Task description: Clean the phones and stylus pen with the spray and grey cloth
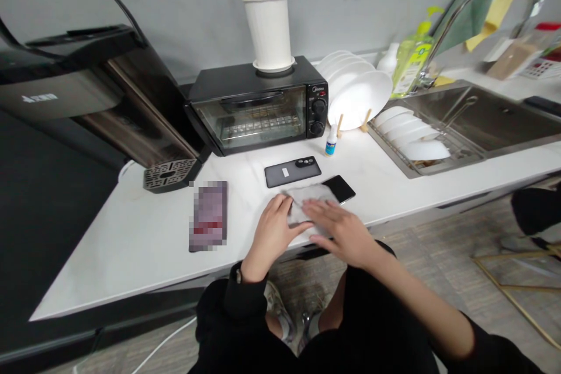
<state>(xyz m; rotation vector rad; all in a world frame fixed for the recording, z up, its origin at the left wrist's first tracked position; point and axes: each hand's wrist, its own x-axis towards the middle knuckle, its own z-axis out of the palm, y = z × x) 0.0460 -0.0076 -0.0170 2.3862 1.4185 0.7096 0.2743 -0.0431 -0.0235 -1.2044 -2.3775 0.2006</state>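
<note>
A light grey cloth is spread on the counter near its front edge, partly over a black smartphone. My left hand grips the cloth's left end, with bent fingers on the far side and the thumb on the near side. Flat on top of the cloth lies my right hand, its fingers stretched out and slightly blurred. Just beyond the cloth is a dark phone case with a camera cut-out and a small white label. A small white bottle with a blue label stands upright behind the smartphone.
A pixelated flat dark object lies on the white counter to the left. Behind are a coffee machine, a toaster oven bearing a white utensil holder, and racked plates. The sink is right.
</note>
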